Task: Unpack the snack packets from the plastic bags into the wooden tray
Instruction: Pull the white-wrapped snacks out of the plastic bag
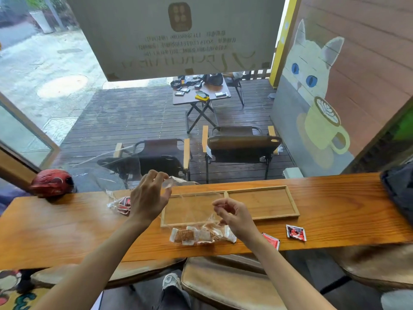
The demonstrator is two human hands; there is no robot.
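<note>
My left hand (150, 196) and right hand (232, 214), held apart, each pinch the clear plastic bag (192, 206) over the wooden tray (259, 219). Brown snack packets (196, 236) sit bagged at the tray's near-left edge.

Two hands (149, 198) (232, 217), two clear plastic bags (192, 209) (116, 203), one two-compartment wooden tray (290, 199), two loose red snack packets (295, 232) (271, 240) and one red helmet (52, 182) were counted.
</note>
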